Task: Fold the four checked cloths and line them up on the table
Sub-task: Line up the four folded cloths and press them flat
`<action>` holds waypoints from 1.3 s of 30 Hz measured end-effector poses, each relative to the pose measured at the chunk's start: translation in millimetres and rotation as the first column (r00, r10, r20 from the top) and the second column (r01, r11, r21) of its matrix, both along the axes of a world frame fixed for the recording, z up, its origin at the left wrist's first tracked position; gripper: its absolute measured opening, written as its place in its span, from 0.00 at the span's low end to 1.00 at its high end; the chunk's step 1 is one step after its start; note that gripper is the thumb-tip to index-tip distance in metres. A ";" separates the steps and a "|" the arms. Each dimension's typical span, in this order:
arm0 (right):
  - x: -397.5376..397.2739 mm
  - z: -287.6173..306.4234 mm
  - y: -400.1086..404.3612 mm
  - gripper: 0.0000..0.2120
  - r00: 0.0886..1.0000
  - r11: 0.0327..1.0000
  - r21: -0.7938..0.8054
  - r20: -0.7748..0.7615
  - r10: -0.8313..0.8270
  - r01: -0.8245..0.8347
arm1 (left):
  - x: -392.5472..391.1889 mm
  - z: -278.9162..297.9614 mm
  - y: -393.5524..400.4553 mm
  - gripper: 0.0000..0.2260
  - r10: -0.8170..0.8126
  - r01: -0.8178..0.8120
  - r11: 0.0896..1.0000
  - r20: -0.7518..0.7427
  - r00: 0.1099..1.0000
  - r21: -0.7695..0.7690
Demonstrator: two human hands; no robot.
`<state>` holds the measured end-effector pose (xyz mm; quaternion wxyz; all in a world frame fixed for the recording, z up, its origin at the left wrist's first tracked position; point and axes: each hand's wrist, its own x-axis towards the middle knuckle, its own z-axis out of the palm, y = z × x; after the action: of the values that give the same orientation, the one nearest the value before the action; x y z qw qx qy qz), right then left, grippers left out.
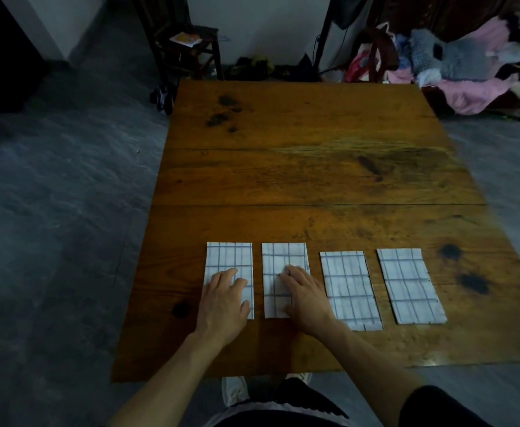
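The left hand [223, 298] lies flat, palm down, on the leftmost cloth [229, 263], its fingers straight and slightly spread, so the grip is fully open and holds nothing, only pressing on the fabric; the right hand [306, 295] rests the same way on the second cloth [284, 260], fingers extended and angled toward the left, its grip likewise open with nothing pinched or curled round.

There are four checked cloths, all folded into narrow rectangles, white with thin dark grid lines; they lie in one row along the near part of the wooden counter [314, 167], side by side with a bare strip of wood between each pair; the third cloth [349, 289] and the fourth cloth [411, 285] lie untouched to the right of the hands.

Each cloth has its long axis running from the near edge of the counter toward the far edge, short ends facing the person; the two left cloths sit almost straight, while the two right ones lean with their far ends tipped a little leftward and sit slightly nearer the person.

Two hands and two bare forearms are in view.
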<state>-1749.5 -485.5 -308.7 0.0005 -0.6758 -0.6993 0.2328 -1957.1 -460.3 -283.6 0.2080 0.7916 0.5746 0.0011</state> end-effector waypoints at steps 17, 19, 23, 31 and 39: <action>76.6 37.8 -74.2 0.28 0.941 0.940 0.058 -0.028 -0.337 0.338 | 74.1 3.1 -17.5 0.23 -0.198 0.204 0.978 0.130 0.971 -0.032; 85.6 36.2 -80.0 0.27 0.955 0.953 0.064 -0.035 -0.294 0.296 | 83.7 5.4 -24.7 0.23 -0.198 0.201 0.979 0.088 0.976 -0.025; 102.2 31.5 -75.6 0.28 0.988 0.984 0.087 -0.039 -0.151 0.154 | 99.0 10.2 -33.2 0.23 -0.143 0.143 0.990 -0.003 0.990 0.001; 130.5 3.9 -71.1 0.27 0.997 0.996 0.091 -0.079 -0.013 0.020 | 123.3 6.0 -41.4 0.23 0.026 -0.033 0.998 -0.116 0.993 -0.059; 132.6 -5.9 -69.6 0.25 0.992 0.994 0.096 -0.120 -0.032 0.043 | 126.2 -0.7 -41.4 0.23 0.073 -0.080 0.994 -0.103 0.992 -0.068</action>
<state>-1616.9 -555.1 -314.6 0.0798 -0.6730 -0.6959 0.2376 -1830.9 -501.6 -284.3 0.2070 0.7600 0.6140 -0.0513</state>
